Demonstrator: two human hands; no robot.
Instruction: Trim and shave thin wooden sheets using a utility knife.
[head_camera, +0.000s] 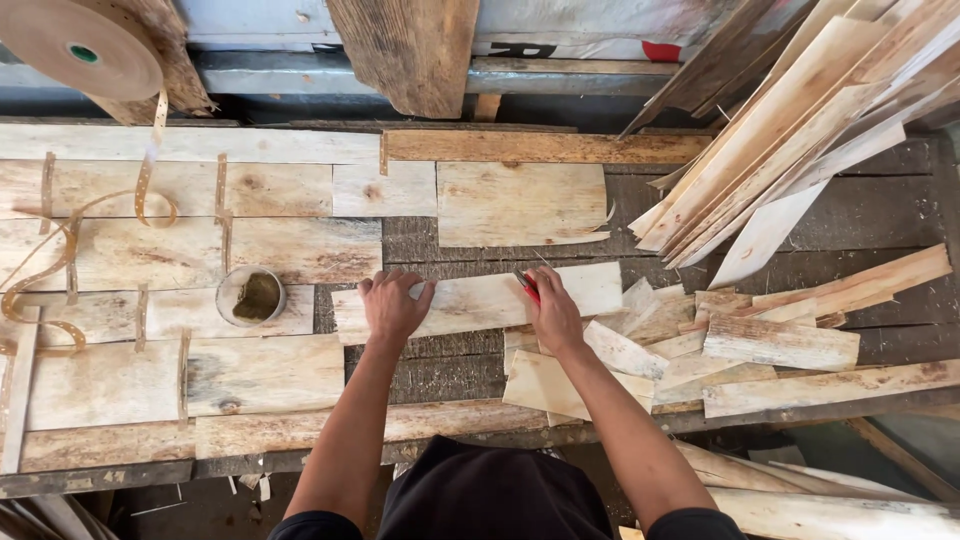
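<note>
Big rough workbench (860, 215) covered in thin wood sheets, with a stack of long strips (800, 120) leaning well off to the right of the hands. The person pins one pale strip of veneer (480, 300) flat across the middle: left hand (392, 305) spread open, palm down on its left end, right hand (553, 315) closed around a small red cutter (527, 287), tip on the strip's top edge. Scrap pieces (700, 350) lie just right of that hand. A little round tin (251, 295) sits left of the left hand, and a tape roll (80, 45) hangs far up left.
</note>
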